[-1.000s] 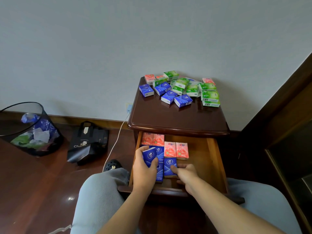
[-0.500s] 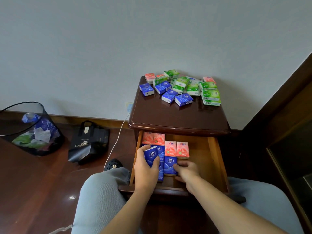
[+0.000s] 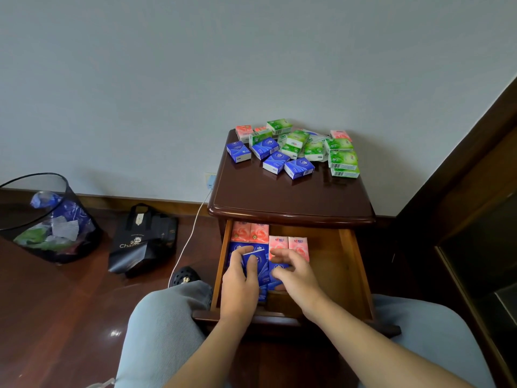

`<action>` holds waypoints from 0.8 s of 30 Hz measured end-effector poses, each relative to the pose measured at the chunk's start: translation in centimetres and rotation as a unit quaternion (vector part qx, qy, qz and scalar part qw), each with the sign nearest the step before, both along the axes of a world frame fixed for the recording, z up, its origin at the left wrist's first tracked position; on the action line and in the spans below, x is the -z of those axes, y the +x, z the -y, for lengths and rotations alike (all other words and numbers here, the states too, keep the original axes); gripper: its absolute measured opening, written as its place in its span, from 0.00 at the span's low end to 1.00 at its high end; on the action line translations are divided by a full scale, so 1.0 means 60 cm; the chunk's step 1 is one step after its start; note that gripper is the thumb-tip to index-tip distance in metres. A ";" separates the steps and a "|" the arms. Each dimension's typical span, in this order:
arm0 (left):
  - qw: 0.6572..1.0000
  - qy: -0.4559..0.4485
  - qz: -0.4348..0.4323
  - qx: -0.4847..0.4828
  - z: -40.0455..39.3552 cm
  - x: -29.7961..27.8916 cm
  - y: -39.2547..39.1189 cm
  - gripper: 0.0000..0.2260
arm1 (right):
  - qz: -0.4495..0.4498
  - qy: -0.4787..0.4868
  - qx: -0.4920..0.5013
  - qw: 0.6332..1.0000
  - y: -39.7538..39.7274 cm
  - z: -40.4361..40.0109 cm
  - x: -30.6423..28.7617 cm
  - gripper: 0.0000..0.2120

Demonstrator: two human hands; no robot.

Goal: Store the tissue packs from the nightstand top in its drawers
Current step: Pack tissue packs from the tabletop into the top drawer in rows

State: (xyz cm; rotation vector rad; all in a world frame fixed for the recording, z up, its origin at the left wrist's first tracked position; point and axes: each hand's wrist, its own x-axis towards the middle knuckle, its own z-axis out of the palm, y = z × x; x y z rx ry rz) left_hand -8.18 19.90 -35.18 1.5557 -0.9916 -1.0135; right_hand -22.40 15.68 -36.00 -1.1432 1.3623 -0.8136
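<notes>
Two fingers (image 3: 253,260) pinch blue pack (image 3: 258,254); drawer (image 3: 349,264).

Both bare forearms reach up from the bottom edge toward 12 o'clock and converge near the centre. The left hand (image 3: 240,287) lies palm down, its thumb and fingers curled round the sides of a blue tissue pack (image 3: 255,260) in a firm grip. The right hand (image 3: 296,275) sits just beside it at 3 o'clock, palm down, fingers bent and spread loosely toward 11 o'clock; whether they clasp anything cannot be told. Grey-trousered knees flank the arms at 7 and 4 o'clock.
</notes>
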 end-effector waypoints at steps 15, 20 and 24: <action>0.991 0.030 0.112 0.067 -0.001 0.005 -0.004 0.12 | -0.050 0.011 0.102 0.993 -0.026 0.013 0.000 0.07; 0.956 0.033 0.265 0.120 0.003 0.020 -0.011 0.12 | -0.178 0.054 0.168 0.968 -0.072 0.027 0.023 0.17; 0.930 0.044 0.337 0.139 0.004 0.024 -0.016 0.15 | -0.198 0.090 0.155 0.964 -0.081 0.026 0.043 0.15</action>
